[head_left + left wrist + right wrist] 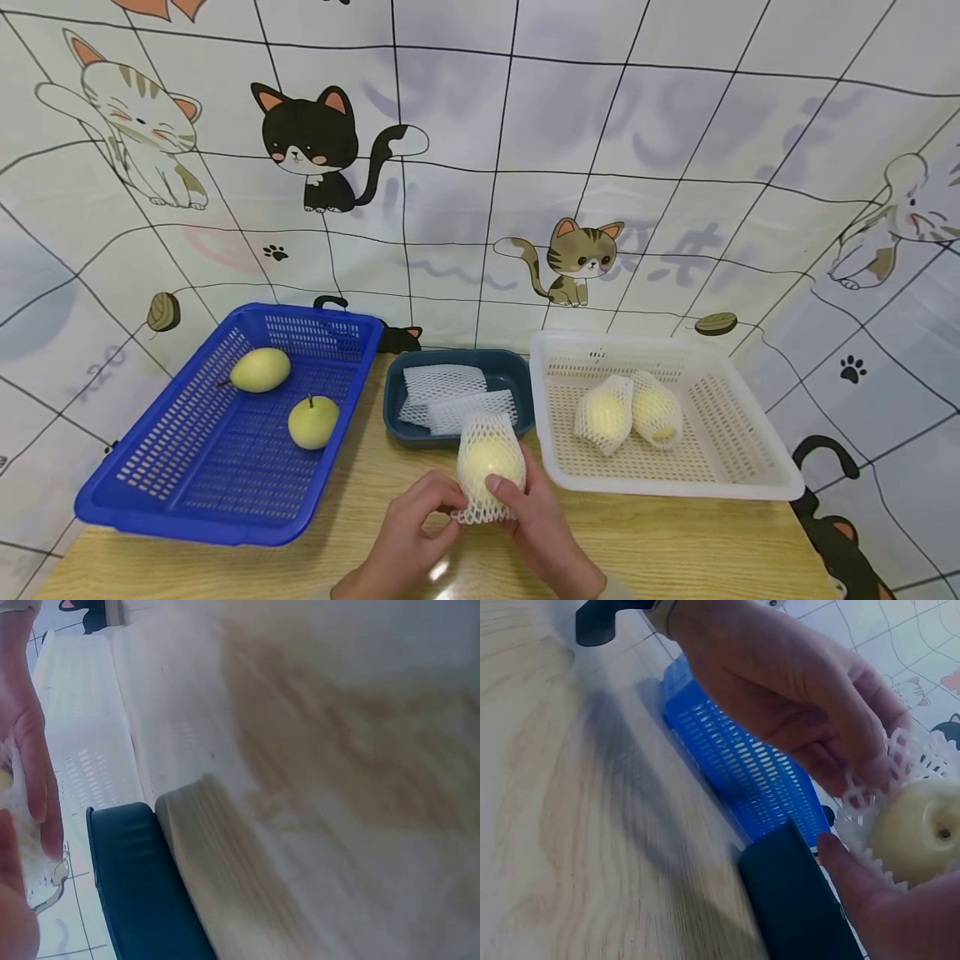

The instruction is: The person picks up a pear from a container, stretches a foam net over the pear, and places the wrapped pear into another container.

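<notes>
Pale beige sleeve cuffs, black rounded left-wrist attachment

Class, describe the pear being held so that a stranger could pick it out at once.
On the wooden table, find the dark teal tray between the blue basket and white basket. On its near side, the right grip holds a pale yellow pear inside white netting, whose lower edge the left grip pinches. It alone is held; the other pears lie in baskets.

The fruit is pale yellow, its netting white, the backdrop cat-printed.
</notes>
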A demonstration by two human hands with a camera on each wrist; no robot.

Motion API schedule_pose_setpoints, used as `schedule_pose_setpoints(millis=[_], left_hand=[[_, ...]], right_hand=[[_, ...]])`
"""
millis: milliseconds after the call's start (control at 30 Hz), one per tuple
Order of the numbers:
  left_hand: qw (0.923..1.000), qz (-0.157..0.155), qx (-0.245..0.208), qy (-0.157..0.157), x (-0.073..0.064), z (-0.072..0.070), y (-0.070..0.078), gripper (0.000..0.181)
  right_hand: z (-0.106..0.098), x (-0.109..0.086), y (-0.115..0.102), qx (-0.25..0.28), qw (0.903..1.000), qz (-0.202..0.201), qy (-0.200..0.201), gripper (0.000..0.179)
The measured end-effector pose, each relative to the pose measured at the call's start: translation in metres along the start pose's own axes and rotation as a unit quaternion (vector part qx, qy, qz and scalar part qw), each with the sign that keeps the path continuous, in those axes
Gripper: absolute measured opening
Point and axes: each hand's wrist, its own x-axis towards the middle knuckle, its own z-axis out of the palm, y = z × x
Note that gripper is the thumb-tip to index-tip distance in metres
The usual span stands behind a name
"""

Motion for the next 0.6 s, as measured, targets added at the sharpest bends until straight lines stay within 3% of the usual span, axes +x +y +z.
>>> schedule_pose_setpoints(millis=[100, 200, 600], left_hand=[[0.9995, -0.011, -0.008, -0.029, 0.0, -0.004, 0.002, 0.047], [0.9992, -0.017, -0.008, -0.035, 0.002, -0.008, 0.004, 0.049], [0.9976, -0.066, -0.013, 0.015, 0.017, -0.023, 0.001, 0.048]], right_hand=[[-0.001, 0.0, -0.004, -0.006, 0.9999, -0.01, 0.008, 0.078], [-0.003, -0.002, -0.011, -0.017, 0.9991, -0.027, 0.025, 0.076], [-0.017, -0.018, -0.056, -0.071, 0.9921, -0.076, 0.069, 0.073]])
